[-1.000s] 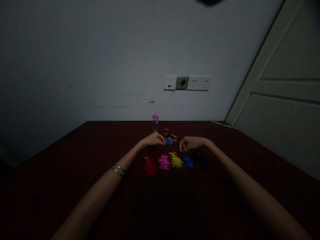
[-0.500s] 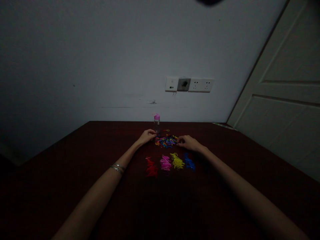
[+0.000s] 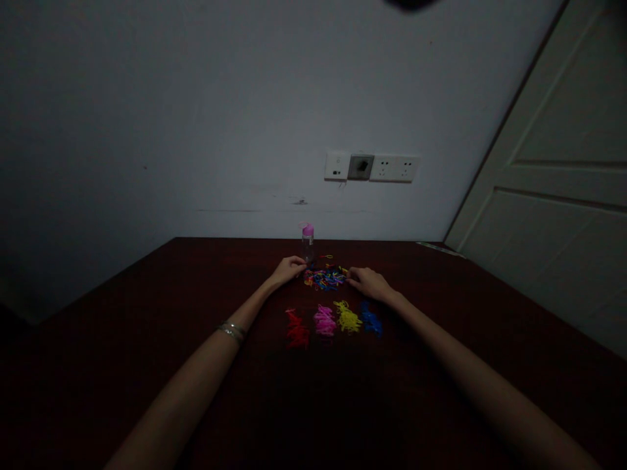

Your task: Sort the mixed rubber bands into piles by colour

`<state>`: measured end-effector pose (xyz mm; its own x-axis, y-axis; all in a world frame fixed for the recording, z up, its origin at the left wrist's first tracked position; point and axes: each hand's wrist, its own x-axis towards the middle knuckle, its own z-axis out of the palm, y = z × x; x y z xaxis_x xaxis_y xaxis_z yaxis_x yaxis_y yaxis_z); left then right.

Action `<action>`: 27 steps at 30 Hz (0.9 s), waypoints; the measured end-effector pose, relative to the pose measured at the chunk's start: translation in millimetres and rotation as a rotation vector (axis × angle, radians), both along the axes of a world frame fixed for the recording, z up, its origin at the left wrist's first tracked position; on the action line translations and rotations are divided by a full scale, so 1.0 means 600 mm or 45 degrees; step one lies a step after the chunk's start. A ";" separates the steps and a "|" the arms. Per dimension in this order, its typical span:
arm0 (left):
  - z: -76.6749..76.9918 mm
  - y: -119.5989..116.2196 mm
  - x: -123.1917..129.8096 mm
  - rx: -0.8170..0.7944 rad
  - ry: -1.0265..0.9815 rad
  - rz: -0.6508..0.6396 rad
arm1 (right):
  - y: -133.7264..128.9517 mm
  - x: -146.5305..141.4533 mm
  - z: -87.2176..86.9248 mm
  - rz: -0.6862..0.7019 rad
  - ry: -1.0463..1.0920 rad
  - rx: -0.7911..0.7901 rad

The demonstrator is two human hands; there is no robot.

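Note:
A mixed pile of small coloured rubber bands (image 3: 325, 278) lies on the dark table between my hands. My left hand (image 3: 289, 269) is at its left edge, fingers bent and fingertips drawn together; anything between them is too small to make out. On the opposite side, my right hand (image 3: 368, 283) has curled fingers touching the pile's edge, and what they pinch is hidden. Closer to me are four single-colour heaps in a row: red bands (image 3: 296, 329), pink bands (image 3: 324, 320), yellow bands (image 3: 348, 317) and blue bands (image 3: 371, 318).
A clear bottle with a pink cap (image 3: 307, 241) stands just behind the pile. A yellow loop (image 3: 328, 256) lies beside it. The table (image 3: 220, 274) meets a wall with sockets (image 3: 393, 168); a white door (image 3: 553, 176) is at right.
Both hands stay at the edges of the mixed pile, with only slight finger shifts. The single-colour heaps look the same.

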<state>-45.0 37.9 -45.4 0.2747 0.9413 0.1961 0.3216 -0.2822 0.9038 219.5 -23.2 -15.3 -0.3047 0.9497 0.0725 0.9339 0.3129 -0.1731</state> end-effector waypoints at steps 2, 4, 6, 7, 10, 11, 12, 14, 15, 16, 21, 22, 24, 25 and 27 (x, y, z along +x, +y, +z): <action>0.003 -0.003 0.001 0.001 0.006 -0.001 | 0.001 0.001 -0.001 0.000 0.006 0.000; 0.007 -0.006 0.002 -0.009 0.005 -0.001 | 0.003 0.002 -0.002 -0.003 0.011 0.000; 0.010 -0.010 0.003 -0.020 0.004 0.006 | 0.005 0.003 -0.004 -0.002 0.012 -0.003; 0.011 -0.011 0.004 -0.026 0.003 0.013 | 0.005 0.003 -0.005 -0.003 0.012 -0.006; 0.012 -0.013 0.005 -0.042 -0.007 0.019 | 0.006 0.004 -0.008 0.005 0.023 0.003; 0.011 -0.013 0.005 -0.043 -0.013 0.013 | 0.006 0.004 -0.009 0.012 0.030 0.013; 0.010 -0.012 0.005 -0.042 -0.018 0.009 | 0.007 0.004 -0.010 0.022 0.038 0.022; 0.008 -0.011 0.004 -0.038 -0.020 0.005 | 0.008 0.006 -0.010 0.037 0.052 0.021; 0.007 -0.010 0.003 -0.035 -0.020 0.007 | 0.010 0.007 -0.009 0.042 0.056 0.010; 0.006 -0.009 0.003 -0.033 -0.021 0.008 | 0.012 0.010 -0.007 0.049 0.059 -0.006; 0.009 -0.012 0.003 -0.039 -0.013 0.011 | 0.023 0.031 0.011 0.157 0.086 -0.155; 0.010 -0.013 0.004 -0.046 -0.006 0.015 | 0.024 0.036 0.016 0.178 0.092 -0.195; 0.011 -0.015 0.004 -0.056 0.005 0.019 | 0.024 0.046 0.023 0.200 0.109 -0.276; 0.011 -0.015 0.004 -0.057 0.006 0.019 | 0.023 0.050 0.027 0.203 0.120 -0.316; 0.010 -0.014 0.003 -0.054 0.006 0.020 | 0.019 0.055 0.033 0.197 0.145 -0.376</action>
